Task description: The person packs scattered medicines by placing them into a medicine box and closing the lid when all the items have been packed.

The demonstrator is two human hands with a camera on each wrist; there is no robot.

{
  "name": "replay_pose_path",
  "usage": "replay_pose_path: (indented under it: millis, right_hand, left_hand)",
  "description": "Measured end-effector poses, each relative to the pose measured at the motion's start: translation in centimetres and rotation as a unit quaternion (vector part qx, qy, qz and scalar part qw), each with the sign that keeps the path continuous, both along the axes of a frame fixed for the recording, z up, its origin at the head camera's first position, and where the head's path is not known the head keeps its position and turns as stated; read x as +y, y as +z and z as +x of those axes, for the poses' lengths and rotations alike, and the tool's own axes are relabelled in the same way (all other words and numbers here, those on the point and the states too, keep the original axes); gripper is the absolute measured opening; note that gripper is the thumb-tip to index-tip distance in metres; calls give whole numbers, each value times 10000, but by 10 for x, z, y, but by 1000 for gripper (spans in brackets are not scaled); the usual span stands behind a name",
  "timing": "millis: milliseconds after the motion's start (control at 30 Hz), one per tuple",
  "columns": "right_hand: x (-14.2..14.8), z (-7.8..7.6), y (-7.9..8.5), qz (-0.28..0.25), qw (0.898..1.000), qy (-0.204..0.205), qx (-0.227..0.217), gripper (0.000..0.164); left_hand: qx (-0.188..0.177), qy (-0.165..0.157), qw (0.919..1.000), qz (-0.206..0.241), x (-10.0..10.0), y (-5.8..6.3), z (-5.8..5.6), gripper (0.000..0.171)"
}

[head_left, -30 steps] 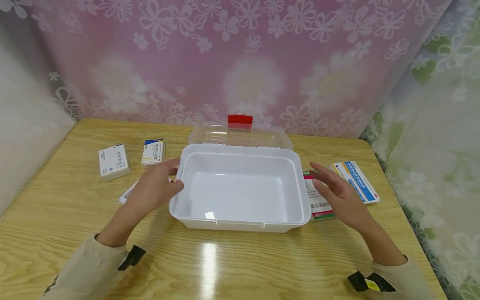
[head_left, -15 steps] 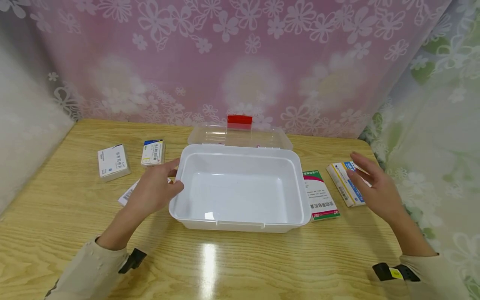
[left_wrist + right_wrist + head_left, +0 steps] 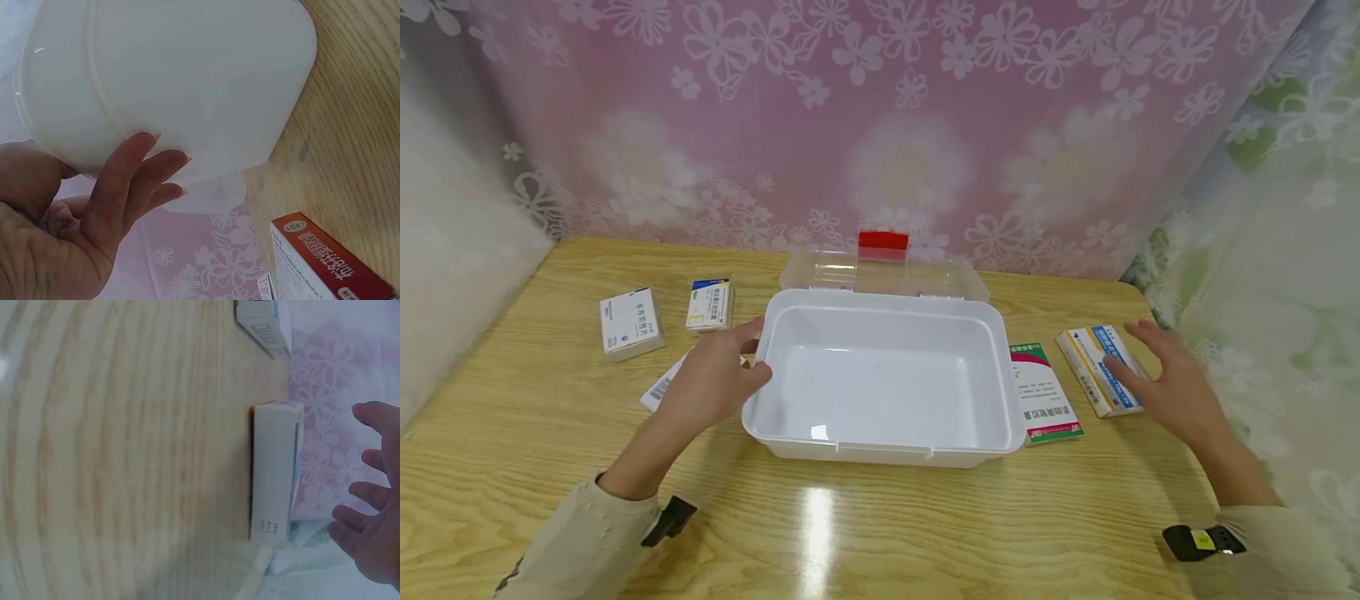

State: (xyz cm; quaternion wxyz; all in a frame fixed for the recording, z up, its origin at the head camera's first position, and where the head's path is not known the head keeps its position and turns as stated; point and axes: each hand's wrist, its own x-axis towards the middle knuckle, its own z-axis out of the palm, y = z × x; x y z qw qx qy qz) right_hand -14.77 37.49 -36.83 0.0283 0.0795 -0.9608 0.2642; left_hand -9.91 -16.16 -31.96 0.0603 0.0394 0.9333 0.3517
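A white plastic storage box (image 3: 880, 383), its clear lid (image 3: 827, 271) with a red latch (image 3: 883, 241) folded back, stands mid-table with its inside bare. My left hand (image 3: 718, 375) holds its left side, thumb at the rim and fingers against the outer wall (image 3: 206, 81). Over at the right, my right hand (image 3: 1176, 387) hovers with fingers spread and nothing in them. Under its fingertips lies a blue, white and yellow medicine box (image 3: 1097, 367), seen side-on as a white box (image 3: 273, 472) in the right wrist view. A green and magenta medicine box (image 3: 1045, 396) lies against the container's right side.
Left of the container lie a white medicine box (image 3: 631, 323) and a blue-topped one (image 3: 709, 304). Another box (image 3: 662, 387), partly hidden by my left hand, shows a red side (image 3: 331, 262) in the left wrist view. A floral curtain (image 3: 902, 125) hangs behind the table.
My right hand has moved right, from over the green and magenta box to the blue, white and yellow one. The left hand has kept its hold on the container.
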Motion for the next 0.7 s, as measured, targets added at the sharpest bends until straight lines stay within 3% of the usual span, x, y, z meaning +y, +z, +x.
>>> replay_pose_path:
  millis: [267,700]
  right_hand:
    - [2,-8,-15,1101,9927,-50,-485,83]
    - [-10,-13,-13,1579,9797,-17,-1234,85]
  left_hand:
    - [-32,-1,10000,67,1,-2,-1,58]
    - [175,18,9998,-92,1,-2,1,57]
